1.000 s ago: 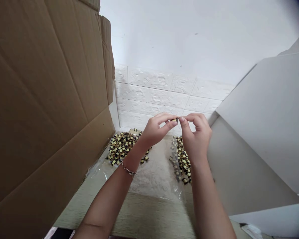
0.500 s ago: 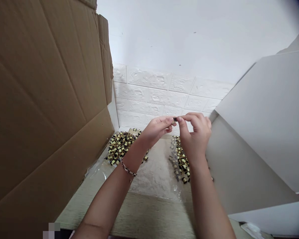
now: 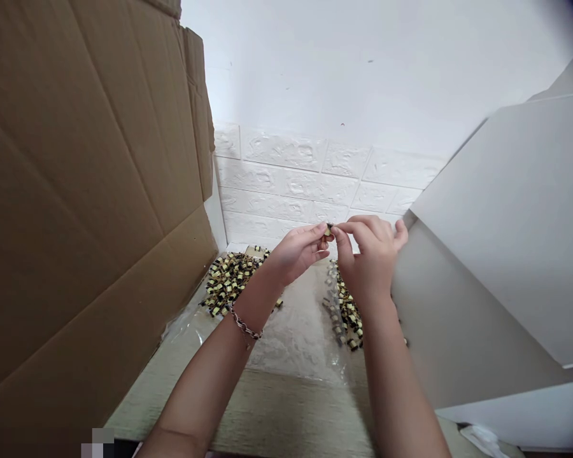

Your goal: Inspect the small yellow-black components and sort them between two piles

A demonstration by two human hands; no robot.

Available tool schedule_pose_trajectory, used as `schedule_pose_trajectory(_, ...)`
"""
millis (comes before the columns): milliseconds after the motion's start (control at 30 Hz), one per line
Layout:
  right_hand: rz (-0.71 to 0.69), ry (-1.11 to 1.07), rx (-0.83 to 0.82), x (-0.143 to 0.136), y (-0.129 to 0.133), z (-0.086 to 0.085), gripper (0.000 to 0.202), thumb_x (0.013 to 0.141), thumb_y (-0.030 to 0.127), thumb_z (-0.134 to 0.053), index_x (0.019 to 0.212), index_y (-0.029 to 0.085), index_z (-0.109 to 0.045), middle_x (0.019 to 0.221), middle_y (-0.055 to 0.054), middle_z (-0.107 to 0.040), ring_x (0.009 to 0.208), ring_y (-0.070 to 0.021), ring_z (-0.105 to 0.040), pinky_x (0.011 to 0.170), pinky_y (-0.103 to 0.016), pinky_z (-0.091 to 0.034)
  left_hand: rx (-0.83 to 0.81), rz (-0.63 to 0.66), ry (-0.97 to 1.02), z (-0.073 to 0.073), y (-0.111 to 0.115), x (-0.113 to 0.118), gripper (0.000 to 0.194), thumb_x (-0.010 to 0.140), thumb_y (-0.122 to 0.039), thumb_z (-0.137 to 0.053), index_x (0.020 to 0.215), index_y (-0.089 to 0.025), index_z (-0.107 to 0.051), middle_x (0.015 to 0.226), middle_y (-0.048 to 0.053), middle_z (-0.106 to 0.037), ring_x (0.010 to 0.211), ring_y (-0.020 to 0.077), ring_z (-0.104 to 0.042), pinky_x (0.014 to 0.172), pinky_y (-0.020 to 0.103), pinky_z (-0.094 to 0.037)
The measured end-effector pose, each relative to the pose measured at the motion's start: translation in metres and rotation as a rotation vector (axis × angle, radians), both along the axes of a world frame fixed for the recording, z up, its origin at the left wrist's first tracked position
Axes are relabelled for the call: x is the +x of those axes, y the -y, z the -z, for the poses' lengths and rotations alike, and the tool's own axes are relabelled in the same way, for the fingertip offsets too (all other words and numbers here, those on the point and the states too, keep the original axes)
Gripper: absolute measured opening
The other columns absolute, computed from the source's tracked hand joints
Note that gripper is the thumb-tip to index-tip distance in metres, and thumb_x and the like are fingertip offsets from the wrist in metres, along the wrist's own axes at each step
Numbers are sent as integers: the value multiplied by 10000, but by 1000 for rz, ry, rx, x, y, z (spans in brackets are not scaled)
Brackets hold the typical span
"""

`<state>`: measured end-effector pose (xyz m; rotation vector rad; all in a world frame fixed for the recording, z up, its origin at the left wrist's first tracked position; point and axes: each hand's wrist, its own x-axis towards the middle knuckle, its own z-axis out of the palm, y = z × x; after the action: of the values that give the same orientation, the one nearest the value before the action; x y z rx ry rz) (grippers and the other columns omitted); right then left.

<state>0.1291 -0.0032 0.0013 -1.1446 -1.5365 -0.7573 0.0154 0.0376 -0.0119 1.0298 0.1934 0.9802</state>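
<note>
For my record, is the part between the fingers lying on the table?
No, the part is held up by the left hand and right hand.

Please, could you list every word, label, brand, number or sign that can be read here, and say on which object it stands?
No text can be read.
Cardboard, white wall, clear plastic: no print visible.
Small part between left hand and right hand: too small to tell.
Left pile and right pile: also too small.

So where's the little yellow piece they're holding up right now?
In the head view, the yellow-and-black piece is just right of centre, where the left hand and right hand meet, with the white brick-patterned wall behind it.
</note>
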Motion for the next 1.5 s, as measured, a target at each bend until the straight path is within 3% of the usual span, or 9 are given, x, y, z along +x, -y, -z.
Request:
schedule_pose_trajectory(367, -32, -16, 7, 5, 0, -1, 130, 797, 258, -497, 687, 214, -551, 778, 32, -589, 811, -139, -524, 963, -435, -137, -18, 14, 27, -1, 3, 4, 179, 771, -285, -549, 781, -108, -575, 747, 4, -495, 648, 49, -449, 661, 211, -376)
schedule_pose_trajectory(733, -65, 18, 33, 8, 2, -3, 160, 809, 288, -476, 688, 216, -552, 779, 23, -580, 835, -150, -508, 961, -460, -122, -154, 221, 93, 1, 6, 5, 219, 795, -322, -511, 797, -110, -567, 753, 7, -499, 686, 61, -468, 718, 227, -401)
schedule_pose_trajectory(1000, -100, 31, 2, 8, 6, -7, 130, 809, 302, -482, 731, 230, -558, 786, 33, -570, 838, -132, -509, 980, -434, -112, -44, -7, 54, -3, 2, -1, 175, 782, -286, -532, 791, -121, -591, 764, 4, -521, 657, 47, -471, 680, 203, -385)
schedule_pose_trajectory(1500, -113, 93, -79, 9, 7, -8, 104, 793, 326, -527, 850, 252, -574, 840, 19, -608, 814, -122, -548, 959, -362, -177, -7, -29, 2, -6, 1, -5, 188, 749, -309, -563, 742, -121, -573, 731, 3, -513, 657, 67, -462, 692, 235, -362)
